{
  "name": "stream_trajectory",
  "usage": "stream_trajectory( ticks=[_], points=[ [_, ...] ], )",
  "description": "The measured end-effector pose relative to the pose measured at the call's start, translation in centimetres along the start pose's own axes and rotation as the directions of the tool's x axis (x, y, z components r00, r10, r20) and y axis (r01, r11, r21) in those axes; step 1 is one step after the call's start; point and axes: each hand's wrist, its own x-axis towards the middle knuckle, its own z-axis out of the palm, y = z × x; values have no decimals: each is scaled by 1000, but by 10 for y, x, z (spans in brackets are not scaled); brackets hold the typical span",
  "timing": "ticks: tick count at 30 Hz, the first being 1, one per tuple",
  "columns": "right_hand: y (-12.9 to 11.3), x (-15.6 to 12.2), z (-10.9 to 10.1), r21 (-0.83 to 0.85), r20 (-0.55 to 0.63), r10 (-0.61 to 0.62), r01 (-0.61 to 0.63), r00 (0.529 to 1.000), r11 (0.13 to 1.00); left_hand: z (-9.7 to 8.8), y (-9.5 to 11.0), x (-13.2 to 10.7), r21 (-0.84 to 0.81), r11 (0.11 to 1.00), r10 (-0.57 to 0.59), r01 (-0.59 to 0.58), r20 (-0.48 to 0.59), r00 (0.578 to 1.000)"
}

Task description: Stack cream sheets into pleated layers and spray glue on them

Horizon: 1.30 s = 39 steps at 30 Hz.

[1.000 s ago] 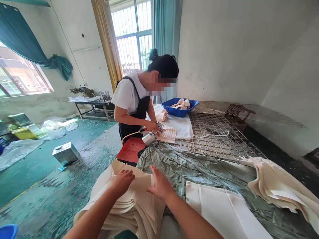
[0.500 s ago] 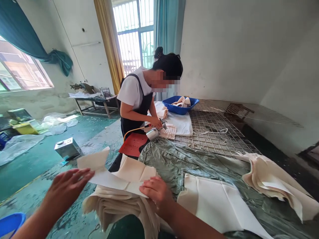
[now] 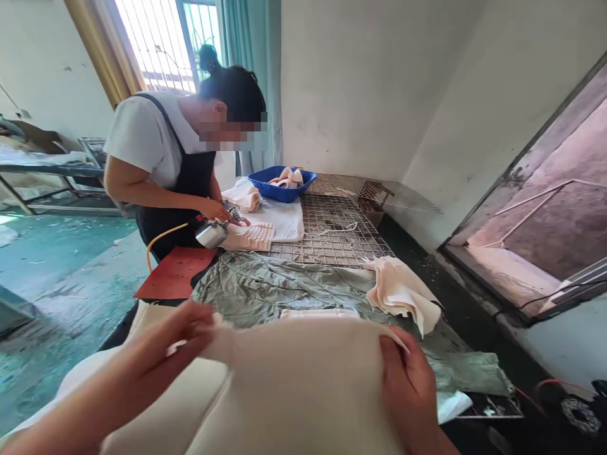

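Note:
A cream fabric sheet [image 3: 308,373] is stretched between my two hands, close to the camera. My left hand [image 3: 184,335] pinches its left upper corner, a little smeared by motion. At the right upper corner, my right hand [image 3: 410,379] is closed on the edge, thumb on the near side. Below and to the left lies another cream piece [image 3: 165,398], partly covered by my left forearm. Behind the raised sheet, the top edge of a further cream piece [image 3: 320,313] shows on the green cloth [image 3: 265,287].
Across the table a co-worker [image 3: 161,145] holds a spray gun [image 3: 213,232] over ridged cream pieces [image 3: 256,235]. A blue basin [image 3: 279,193] with cream pieces stands behind, beside wire mesh [image 3: 332,227]. A cream stack [image 3: 403,287] lies at the right, a red sheet [image 3: 175,272] at the left.
The view has swung right. My hands have lifted the fabric sheet off the left pile and now hold it spread by both upper corners. The co-worker still bends over the ridged pieces.

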Motion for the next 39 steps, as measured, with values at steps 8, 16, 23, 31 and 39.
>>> stream_trajectory(
  ticks=[8, 16, 23, 31, 39],
  points=[
    [175, 29, 11, -354, 441, 196, -31, 876, 935, 180, 82, 136, -133, 988, -28, 77, 336, 941],
    [244, -4, 44, -566, 560, 232, 163, 795, 808, 239, 67, 134, -27, 939, -314, 342, 337, 888],
    [252, -8, 37, -503, 503, 130, 168, 854, 848, 244, 61, 103, 92, 964, -267, 251, 350, 898],
    [255, -6, 37, -405, 436, 120, 75, 892, 911, 266, 63, 85, 294, 934, -285, 202, 277, 917],
    [255, 0, 36, -368, 426, 141, 29, 893, 929, 261, 69, 98, 348, 897, -388, 274, 320, 864]
  ],
)
